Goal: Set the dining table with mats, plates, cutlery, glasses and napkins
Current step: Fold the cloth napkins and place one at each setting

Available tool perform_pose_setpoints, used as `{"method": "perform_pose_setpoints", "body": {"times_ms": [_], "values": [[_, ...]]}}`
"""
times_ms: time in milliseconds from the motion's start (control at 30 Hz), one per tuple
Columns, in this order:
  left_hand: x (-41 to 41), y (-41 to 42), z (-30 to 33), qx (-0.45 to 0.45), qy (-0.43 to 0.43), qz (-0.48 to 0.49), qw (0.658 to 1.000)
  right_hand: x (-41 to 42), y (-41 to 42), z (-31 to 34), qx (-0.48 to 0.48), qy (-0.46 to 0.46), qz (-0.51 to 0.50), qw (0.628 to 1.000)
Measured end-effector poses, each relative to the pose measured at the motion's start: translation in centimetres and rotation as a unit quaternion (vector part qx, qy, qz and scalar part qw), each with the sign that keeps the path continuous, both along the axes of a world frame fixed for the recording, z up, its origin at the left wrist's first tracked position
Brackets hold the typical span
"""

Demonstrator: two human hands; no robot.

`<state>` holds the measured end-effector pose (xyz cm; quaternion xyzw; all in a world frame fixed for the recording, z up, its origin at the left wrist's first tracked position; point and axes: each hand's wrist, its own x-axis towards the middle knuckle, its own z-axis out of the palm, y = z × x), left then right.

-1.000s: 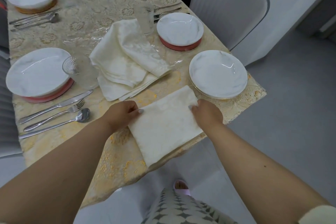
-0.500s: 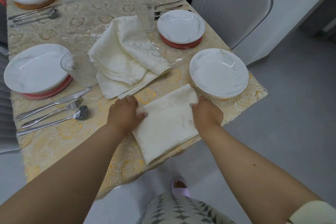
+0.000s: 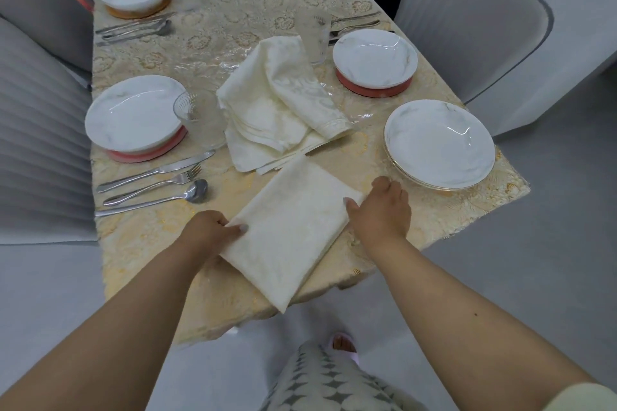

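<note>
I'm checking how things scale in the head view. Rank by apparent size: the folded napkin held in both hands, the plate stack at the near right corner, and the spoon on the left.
Largest to smallest:
1. folded napkin
2. plate stack, nearly as big
3. spoon

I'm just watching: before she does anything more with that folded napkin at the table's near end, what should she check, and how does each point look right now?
1. Both hands on the napkin: ok. The left hand pinches its left edge and the right hand holds its right edge.
2. Folded napkin fully supported: not ok. Its near corner hangs past the table edge.
3. Room beside the stacked plates: ok, though the right hand is close to their rim.
4. Spare napkins available: ok. The napkin pile lies mid-table.
5. Nearby glass out of the way: ok, upright beside the left plate.
6. Fold crisp underneath: cannot tell.
</note>
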<state>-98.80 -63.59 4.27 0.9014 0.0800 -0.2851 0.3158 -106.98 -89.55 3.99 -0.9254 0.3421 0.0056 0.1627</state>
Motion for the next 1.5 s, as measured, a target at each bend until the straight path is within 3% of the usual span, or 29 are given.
{"method": "perform_pose_setpoints", "body": {"times_ms": [167,267,367,433,533,700,800,900,1100,1300,1400,1500], "values": [[-2.9,2.7,0.3,0.010,0.165,0.034,0.986,0.5,2.7,0.9,0.144,0.028,-0.049,0.988],[-3.6,2.8,1.0,0.094,0.148,-0.061,0.983,0.4,4.7,1.3,0.190,0.055,-0.063,0.978],[-2.6,1.6,1.7,0.115,0.082,-0.083,0.986,0.0,6.4,1.1,0.207,0.082,-0.063,0.973],[-1.7,0.3,1.8,0.087,0.043,-0.069,0.993,-0.1,6.8,0.9,0.238,0.083,-0.081,0.964],[-0.9,-1.6,2.0,-0.028,0.037,0.019,0.999,0.0,6.6,0.5,0.270,0.080,-0.050,0.958],[-0.5,-2.0,1.6,-0.169,0.103,0.120,0.973,0.7,4.4,0.9,0.313,0.005,-0.007,0.950],[-1.3,-1.3,1.4,-0.208,0.146,0.153,0.955,2.0,2.7,1.8,0.342,-0.048,0.028,0.938],[-1.8,-1.0,1.3,-0.228,0.162,0.162,0.946,3.2,2.0,2.6,0.360,-0.039,0.062,0.930],[-0.6,-1.5,0.7,-0.262,0.120,0.197,0.937,3.8,2.7,1.7,0.322,0.091,0.178,0.925],[0.0,-0.8,0.1,-0.286,0.098,0.212,0.930,3.7,1.0,1.3,0.428,-0.027,0.097,0.898],[0.7,-0.8,0.3,-0.303,0.147,0.186,0.923,4.0,0.9,1.2,0.435,-0.030,0.128,0.891],[1.4,-0.7,0.7,-0.265,0.166,0.151,0.938,3.9,0.7,0.7,0.437,-0.005,0.156,0.886]]}}
